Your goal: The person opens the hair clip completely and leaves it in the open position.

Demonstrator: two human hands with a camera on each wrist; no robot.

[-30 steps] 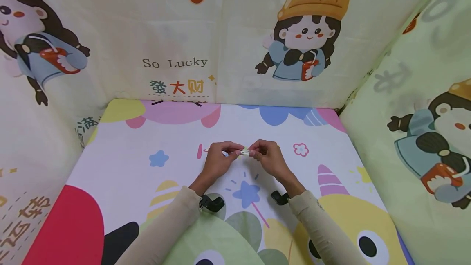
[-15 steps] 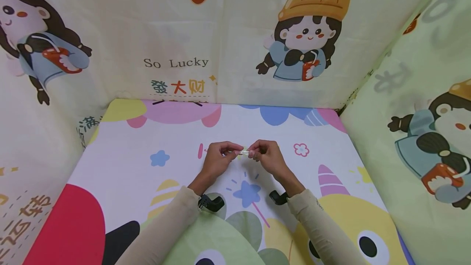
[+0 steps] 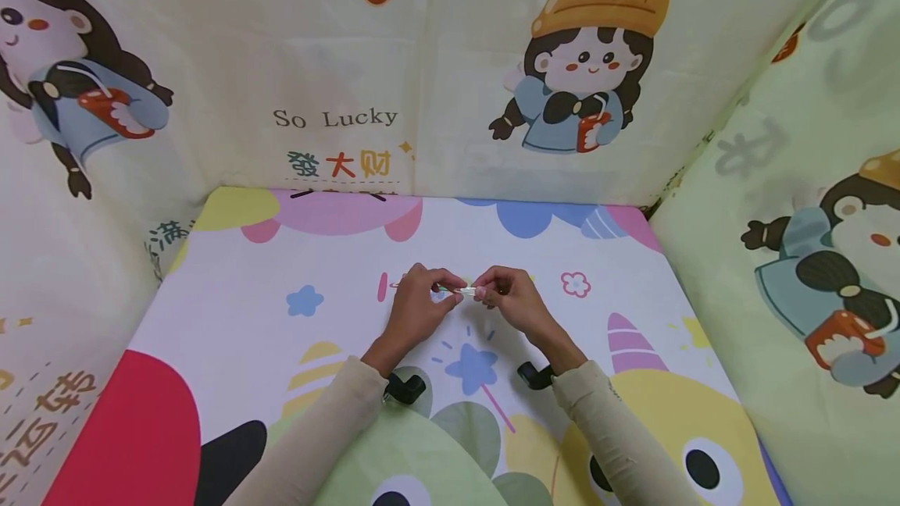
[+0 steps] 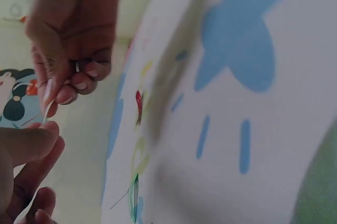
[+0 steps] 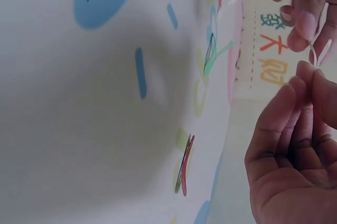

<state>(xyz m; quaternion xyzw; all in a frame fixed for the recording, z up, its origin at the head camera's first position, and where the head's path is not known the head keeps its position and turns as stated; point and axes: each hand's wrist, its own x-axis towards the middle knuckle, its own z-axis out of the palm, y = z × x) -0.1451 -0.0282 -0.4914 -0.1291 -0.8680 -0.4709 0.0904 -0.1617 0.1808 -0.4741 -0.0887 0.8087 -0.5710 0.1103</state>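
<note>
A thin white looped strand (image 3: 467,291) is held up over the table, stretched between both hands near the middle of the head view. My left hand (image 3: 415,307) pinches one end between thumb and index finger. The other end is pinched by my right hand (image 3: 516,303), its remaining fingers curled toward the palm. In the right wrist view the white strand (image 5: 315,56) forms a narrow loop between the two sets of fingertips. The left wrist view shows the white strand (image 4: 48,111) running from thumb to thumb; the fingertips cover its ends.
Beyond the hands on the printed tablecloth (image 3: 232,295) lie several thin strands. One is a green loop with a tail (image 5: 210,58); a red strand (image 5: 187,166) lies beside a darker green one. Patterned cloth walls (image 3: 450,100) enclose the table at the back and sides.
My left hand has tilted slightly, its knuckles rising and the gap between thumb and index finger widening. The right hand stays nearly in place, and both keep hold of the white strand.
</note>
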